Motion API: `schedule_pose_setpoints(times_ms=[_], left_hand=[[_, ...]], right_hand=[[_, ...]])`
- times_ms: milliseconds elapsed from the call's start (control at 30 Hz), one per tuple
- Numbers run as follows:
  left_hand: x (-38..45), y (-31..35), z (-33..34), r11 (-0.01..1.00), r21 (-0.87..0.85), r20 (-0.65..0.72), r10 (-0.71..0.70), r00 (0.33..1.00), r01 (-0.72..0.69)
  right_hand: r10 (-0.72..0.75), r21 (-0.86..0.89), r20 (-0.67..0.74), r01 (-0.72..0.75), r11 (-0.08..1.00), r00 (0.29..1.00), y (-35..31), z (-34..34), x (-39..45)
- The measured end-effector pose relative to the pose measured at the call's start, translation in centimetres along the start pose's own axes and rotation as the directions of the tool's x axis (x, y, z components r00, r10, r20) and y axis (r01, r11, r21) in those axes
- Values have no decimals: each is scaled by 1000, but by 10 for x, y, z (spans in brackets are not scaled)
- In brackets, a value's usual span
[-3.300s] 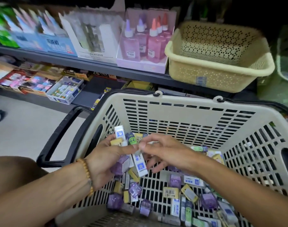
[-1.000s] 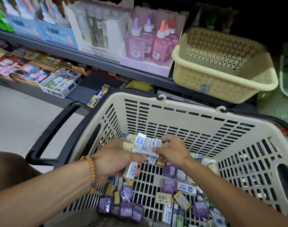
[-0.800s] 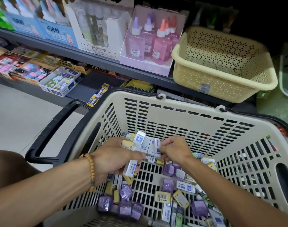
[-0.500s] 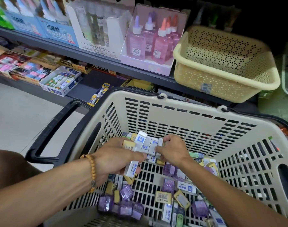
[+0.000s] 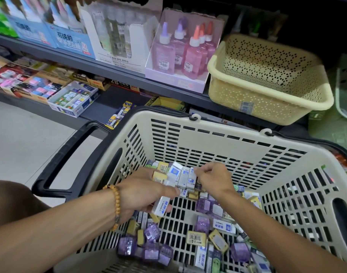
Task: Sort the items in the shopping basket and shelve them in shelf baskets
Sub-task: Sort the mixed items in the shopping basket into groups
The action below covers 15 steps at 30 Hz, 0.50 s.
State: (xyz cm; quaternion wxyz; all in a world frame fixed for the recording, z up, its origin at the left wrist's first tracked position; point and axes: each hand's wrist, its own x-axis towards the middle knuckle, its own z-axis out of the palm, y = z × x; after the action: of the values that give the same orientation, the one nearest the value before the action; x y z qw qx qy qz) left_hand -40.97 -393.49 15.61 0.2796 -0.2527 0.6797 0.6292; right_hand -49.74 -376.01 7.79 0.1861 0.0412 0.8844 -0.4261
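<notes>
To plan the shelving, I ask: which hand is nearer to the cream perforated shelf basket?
Right. The right hand is below the cream perforated shelf basket; the left hand is farther left.

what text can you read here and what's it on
"可洗的": blue box on the upper shelf.
"2B": dark strip under that shelf.
"ERASER": yellow box, faint.
Glue bottle labels, eraser wrappers and the yellow basket sticker: too small to read.

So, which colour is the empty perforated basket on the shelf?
The shelf basket is pale yellow, dotted with small holes; the head view shows it clearly.
</notes>
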Motion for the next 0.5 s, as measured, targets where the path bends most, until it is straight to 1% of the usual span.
schedule_pose_setpoints(times_ms=[33,67,100,133,167,200,267,333,400,500], left_hand=[[1,1,1,1000,16,8,-6,1000,5],[3,2,3,999,29,20,-12,1000,12],[4,3,5,999,41,34,-19,999,18],[5,4,7,998,52,47,-24,999,22],[6,6,9,998,62,59,-27,998,24],[7,7,11,997,72,67,-29,997,24],[8,8,12,997,79,55,-32,998,28],[9,8,9,999,42,41,-30,999,28],[10,8,5,999,-15,34,-27,999,28],[10,6,5,997,-66,-10,-39,999,38]], right_hand=[[-26,86,62,21,996,998,-6,-5,-5],[-54,196,180,18,981,982,-13,-8,-11],[-95,280,315,2,960,944,-20,-10,-18],[-136,325,418,-8,946,898,-23,-11,-22],[-160,339,472,-11,941,867,-24,-13,-23],[-158,333,484,-14,943,861,-22,-15,-22],[-85,268,436,-39,963,896,-13,-27,-14],[17,124,345,-64,990,938,4,-45,-4],[103,20,283,-113,993,954,21,-57,5],[152,2,278,-158,987,948,35,-52,16]])
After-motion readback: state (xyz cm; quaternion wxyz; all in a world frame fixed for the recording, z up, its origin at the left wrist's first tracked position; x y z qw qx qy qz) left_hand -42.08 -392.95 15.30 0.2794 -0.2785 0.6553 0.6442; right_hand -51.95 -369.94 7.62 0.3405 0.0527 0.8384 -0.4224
